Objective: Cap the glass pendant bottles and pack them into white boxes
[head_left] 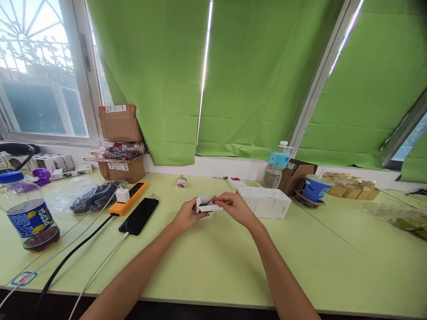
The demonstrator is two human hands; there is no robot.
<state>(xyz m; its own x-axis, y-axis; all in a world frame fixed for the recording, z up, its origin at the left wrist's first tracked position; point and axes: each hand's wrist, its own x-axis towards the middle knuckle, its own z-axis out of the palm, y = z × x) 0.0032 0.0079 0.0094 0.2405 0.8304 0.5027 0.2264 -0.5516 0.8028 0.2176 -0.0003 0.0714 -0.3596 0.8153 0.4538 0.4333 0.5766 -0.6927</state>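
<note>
Head view: a small white box [207, 207] is held just above the green table [213, 262], near its middle, between both hands. The box's left end is gripped by the left hand [187, 214], whose fingers are curled round it. Its right side and raised flap are pinched by the fingertips of the right hand [235, 206]. A row of white boxes [265, 202] is seen just right of the right hand. A black phone [139, 215] and an orange power strip [128, 198] are laid to the left, well apart from the hands.
</note>
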